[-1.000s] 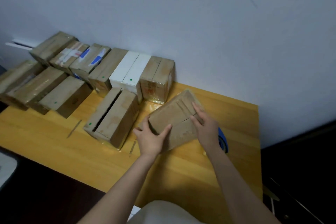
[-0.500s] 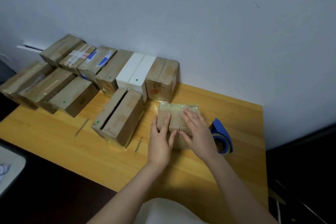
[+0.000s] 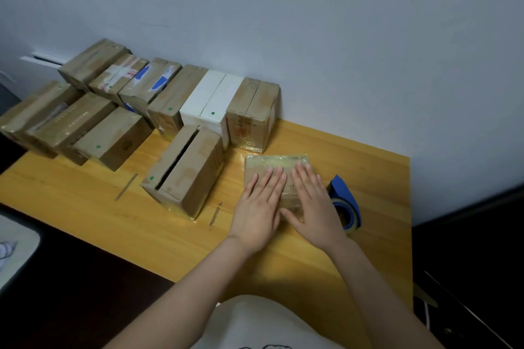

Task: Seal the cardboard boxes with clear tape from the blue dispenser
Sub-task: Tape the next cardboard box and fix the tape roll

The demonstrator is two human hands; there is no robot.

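A small cardboard box [image 3: 276, 163], glossy with clear tape, lies flat on the wooden table [image 3: 354, 156]. My left hand [image 3: 259, 207] and my right hand [image 3: 313, 204] both press flat on its top, fingers straight and side by side. The blue tape dispenser [image 3: 347, 201] with its clear roll sits on the table just right of my right hand, partly hidden by it. Another cardboard box [image 3: 188, 170] with an open slit along its top stands to the left of my hands.
Several taped cardboard boxes [image 3: 110, 133] and a white box [image 3: 212, 102] line the wall at the back left in two rows. The table's right edge and a dark drop lie beyond the dispenser. A dark surface borders the table's near left edge.
The box was tilted up between my hands; it now lies flat on the table. Both hands moved from gripping its sides to pressing flat on top.
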